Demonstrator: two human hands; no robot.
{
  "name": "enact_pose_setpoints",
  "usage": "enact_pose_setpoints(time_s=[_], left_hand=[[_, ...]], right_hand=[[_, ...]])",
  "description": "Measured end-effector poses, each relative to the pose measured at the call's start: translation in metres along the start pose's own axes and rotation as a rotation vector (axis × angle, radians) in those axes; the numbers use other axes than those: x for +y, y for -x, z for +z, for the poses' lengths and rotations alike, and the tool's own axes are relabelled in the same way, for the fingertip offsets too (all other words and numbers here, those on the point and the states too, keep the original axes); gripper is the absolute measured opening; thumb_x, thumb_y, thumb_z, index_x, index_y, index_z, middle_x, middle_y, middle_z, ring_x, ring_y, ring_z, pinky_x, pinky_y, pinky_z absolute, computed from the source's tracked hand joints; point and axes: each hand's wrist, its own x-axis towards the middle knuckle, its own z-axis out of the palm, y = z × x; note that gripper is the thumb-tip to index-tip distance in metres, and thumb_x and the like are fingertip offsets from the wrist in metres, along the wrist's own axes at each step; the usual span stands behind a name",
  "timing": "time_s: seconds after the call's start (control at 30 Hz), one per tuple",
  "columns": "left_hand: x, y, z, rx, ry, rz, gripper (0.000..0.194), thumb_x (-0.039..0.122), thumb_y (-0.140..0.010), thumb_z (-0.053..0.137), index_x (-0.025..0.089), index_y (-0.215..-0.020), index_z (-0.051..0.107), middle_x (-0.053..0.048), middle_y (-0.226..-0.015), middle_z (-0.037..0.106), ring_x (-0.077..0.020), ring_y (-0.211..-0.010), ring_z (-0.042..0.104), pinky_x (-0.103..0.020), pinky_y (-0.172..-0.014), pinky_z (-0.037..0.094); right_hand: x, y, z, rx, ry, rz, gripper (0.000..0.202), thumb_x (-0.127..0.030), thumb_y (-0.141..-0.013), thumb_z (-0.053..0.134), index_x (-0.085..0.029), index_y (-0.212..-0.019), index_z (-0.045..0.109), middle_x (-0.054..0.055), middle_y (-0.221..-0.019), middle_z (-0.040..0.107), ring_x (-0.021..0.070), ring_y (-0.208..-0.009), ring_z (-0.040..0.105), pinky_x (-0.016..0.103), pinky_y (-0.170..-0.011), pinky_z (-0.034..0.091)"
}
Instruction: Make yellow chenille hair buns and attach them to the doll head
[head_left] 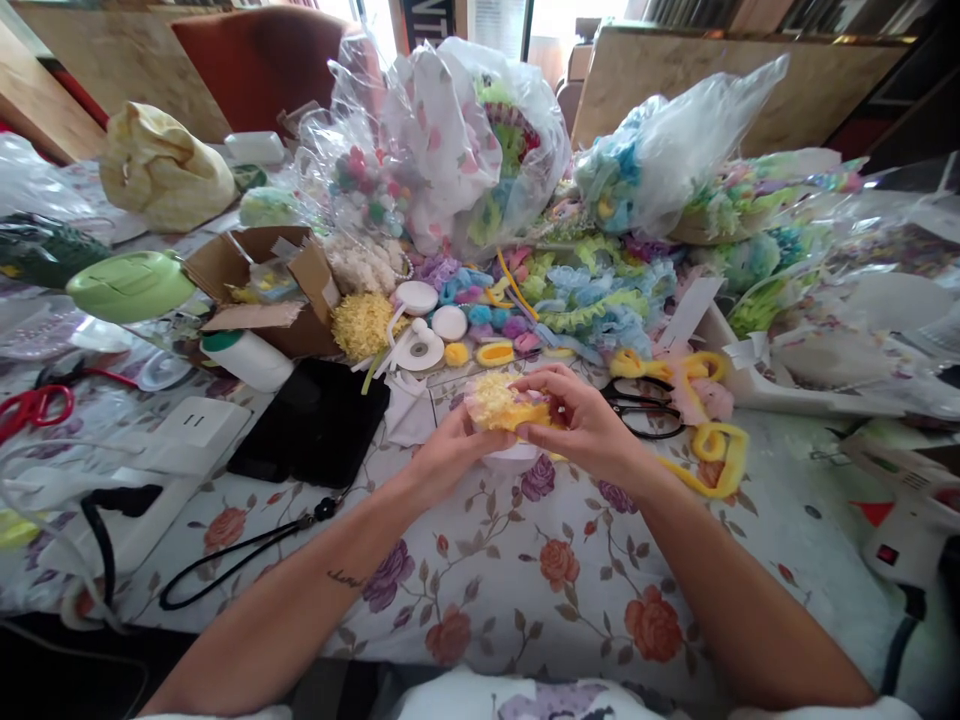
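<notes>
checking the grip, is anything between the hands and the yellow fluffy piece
Nothing visible does. Both the left hand and right hand already hold the yellow fluffy piece directly, just above the floral tablecloth.

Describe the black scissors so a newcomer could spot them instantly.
Start at the floral tablecloth and find the two hands holding a yellow pompom at its middle. Just beyond the right hand lie the black scissors, partly hidden by it, beside yellow chenille loops. Their dark thin handles set them apart from the red scissors at far left.
</notes>
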Motion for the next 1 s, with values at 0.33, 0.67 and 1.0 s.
enact_pose_setpoints(time_s=[0.33,0.67,1.0], left_hand=[[0.002,0.001,-0.004,-0.049,-0.028,-0.044,0.050,0.030,-0.078,0.071,0.022,-0.126,0.057,-0.011,-0.131,0.059,-0.0304,-0.119,0.055,-0.035,-0.090,0.046],[-0.004,-0.002,-0.004,-0.024,-0.015,0.000,0.046,0.030,-0.076,0.073,0.017,-0.118,0.062,-0.013,-0.121,0.064,-0.0299,-0.110,0.060,-0.035,-0.088,0.047],[0.004,0.003,0.000,-0.066,-0.004,-0.018,0.052,0.026,-0.078,0.072,0.022,-0.127,0.057,-0.011,-0.131,0.061,-0.0310,-0.122,0.054,-0.040,-0.099,0.043]], right_hand=[[-0.006,0.001,-0.007,-0.024,0.016,0.066,0.035,-0.036,-0.083,0.065,-0.025,-0.116,0.059,0.005,-0.108,0.052,0.0129,-0.072,0.047,0.026,-0.061,0.042],[-0.002,-0.001,0.004,0.068,0.011,0.064,0.034,-0.022,-0.075,0.064,-0.024,-0.109,0.060,0.005,-0.109,0.052,0.0160,-0.082,0.052,0.027,-0.066,0.043],[-0.008,0.001,-0.001,-0.024,-0.032,0.046,0.039,-0.032,-0.083,0.062,-0.025,-0.121,0.059,0.005,-0.108,0.051,0.0147,-0.077,0.050,0.026,-0.062,0.043]])
